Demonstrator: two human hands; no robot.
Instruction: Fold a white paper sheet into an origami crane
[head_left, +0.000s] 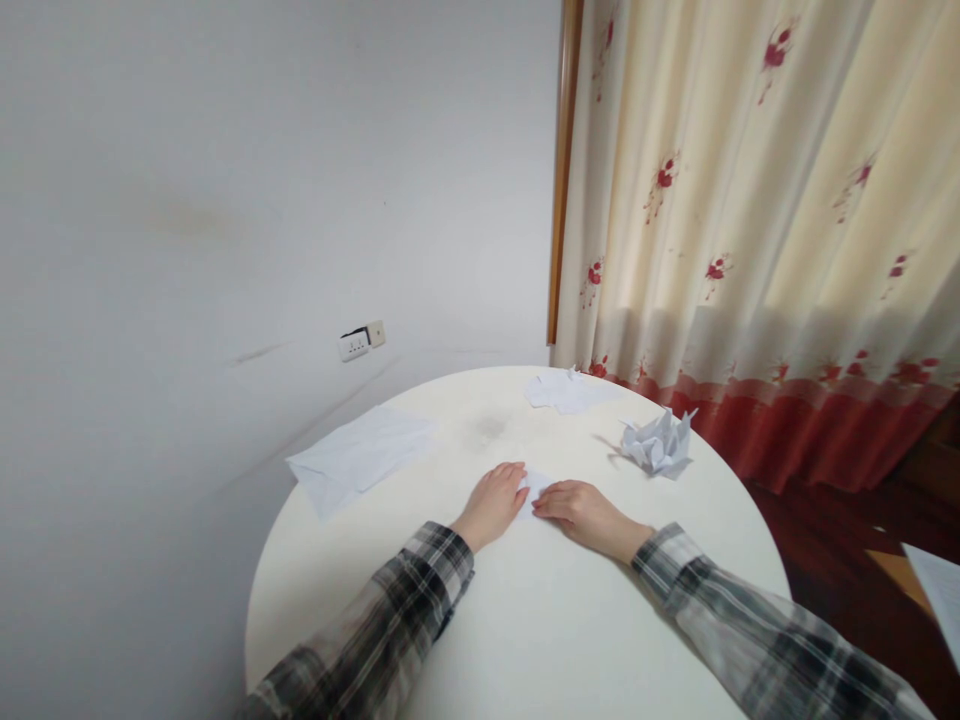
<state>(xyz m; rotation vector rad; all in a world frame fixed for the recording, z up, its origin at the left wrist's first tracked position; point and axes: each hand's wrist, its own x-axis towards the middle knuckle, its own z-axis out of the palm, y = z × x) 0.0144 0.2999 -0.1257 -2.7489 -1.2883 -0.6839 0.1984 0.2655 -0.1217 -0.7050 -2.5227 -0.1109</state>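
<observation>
A small piece of white paper (533, 484) lies on the round white table (525, 620), between my two hands. My left hand (495, 502) presses on its left side, with the fingers curled and close together. On the right side, my right hand (581, 510) has its fingers bent and pressed together at the paper's edge. Both hands cover parts of the sheet, so its full shape and any folds are hidden. Plaid sleeves reach to both wrists.
Several folded paper pieces (660, 443) sit in a pile at the right of the table. Flat white sheets (367, 450) lie at the left, partly over the edge, and another paper (566, 391) lies at the back. A wall and a curtain (690, 250) stand behind.
</observation>
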